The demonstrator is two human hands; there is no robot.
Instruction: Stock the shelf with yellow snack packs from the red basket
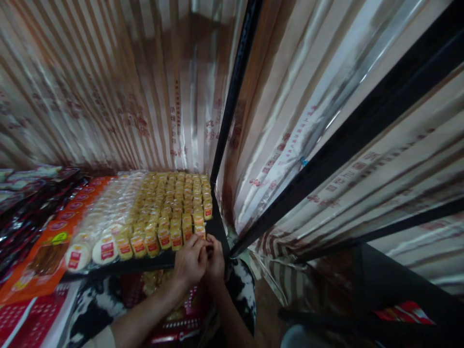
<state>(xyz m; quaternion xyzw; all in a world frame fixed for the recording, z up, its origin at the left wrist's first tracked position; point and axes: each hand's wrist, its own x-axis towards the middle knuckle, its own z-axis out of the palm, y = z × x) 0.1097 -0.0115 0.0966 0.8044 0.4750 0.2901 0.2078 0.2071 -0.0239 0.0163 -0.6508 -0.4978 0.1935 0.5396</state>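
At left, the orange pouch (47, 258) seems to overhang the black shelf (145, 263), so a bump could slide it off; yellow snack packets (152, 244) stand in tight rows, and a push might topple several; left hand (190, 260) and right hand (215, 262) meet at front edge, fingers (196, 241) curled, pinching what, I cannot tell; rightward, little bare room before the post (286, 200).

Printed curtains (159, 96), black post (237, 87), orange packets (69, 212)

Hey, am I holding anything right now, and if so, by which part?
That can't be told. Your left hand and right hand are close together at the front of the yellow packets, hiding anything between them.
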